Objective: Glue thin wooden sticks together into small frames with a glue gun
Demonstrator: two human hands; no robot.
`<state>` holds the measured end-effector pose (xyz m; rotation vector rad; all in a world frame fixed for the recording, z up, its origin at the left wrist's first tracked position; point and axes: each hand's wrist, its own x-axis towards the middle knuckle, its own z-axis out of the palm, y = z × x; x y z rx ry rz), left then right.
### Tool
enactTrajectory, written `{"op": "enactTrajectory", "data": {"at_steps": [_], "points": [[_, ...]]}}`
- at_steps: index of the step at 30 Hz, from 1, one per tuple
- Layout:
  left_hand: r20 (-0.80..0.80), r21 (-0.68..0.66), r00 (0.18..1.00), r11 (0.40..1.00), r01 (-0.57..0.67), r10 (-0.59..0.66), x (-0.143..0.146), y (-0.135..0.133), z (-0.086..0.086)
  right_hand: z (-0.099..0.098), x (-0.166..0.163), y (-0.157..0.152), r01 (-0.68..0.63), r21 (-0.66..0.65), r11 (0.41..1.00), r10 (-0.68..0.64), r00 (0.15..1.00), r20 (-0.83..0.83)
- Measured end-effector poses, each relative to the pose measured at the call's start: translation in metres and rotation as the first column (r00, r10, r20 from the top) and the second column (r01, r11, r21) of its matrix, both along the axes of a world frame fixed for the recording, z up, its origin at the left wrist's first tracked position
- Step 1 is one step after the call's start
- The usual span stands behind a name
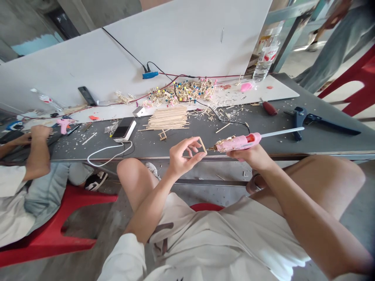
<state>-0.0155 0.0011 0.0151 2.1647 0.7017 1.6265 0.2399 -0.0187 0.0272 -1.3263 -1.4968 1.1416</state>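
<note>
My left hand pinches a short wooden stick piece between thumb and fingers, held up in front of the table edge. My right hand grips a pink hot glue gun with a white glue stick poking out of its back. The gun's nozzle points left and almost touches the stick piece. Both hands hover over my knees, just below the grey table.
On the table lie a bundle of thin wooden sticks, a small stick frame, a heap of bead-tipped stick models, a phone on a white power bank, a plastic bottle and dark tools. Another person's arm is at left.
</note>
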Motion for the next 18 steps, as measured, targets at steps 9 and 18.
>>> {"op": "enactTrajectory", "data": {"at_steps": [9,18], "points": [[-0.001,0.014,1.0,1.0,0.008,-0.008,-0.0006,0.0,-0.0007,-0.0013,0.0008,-0.0002,0.016,0.012,1.0,-0.016,1.0,0.009],[0.01,0.021,0.999,0.999,0.036,-0.036,-0.0002,-0.0008,0.0006,-0.0001,0.0,-0.0004,0.017,0.02,1.0,-0.017,1.0,-0.01]]}}
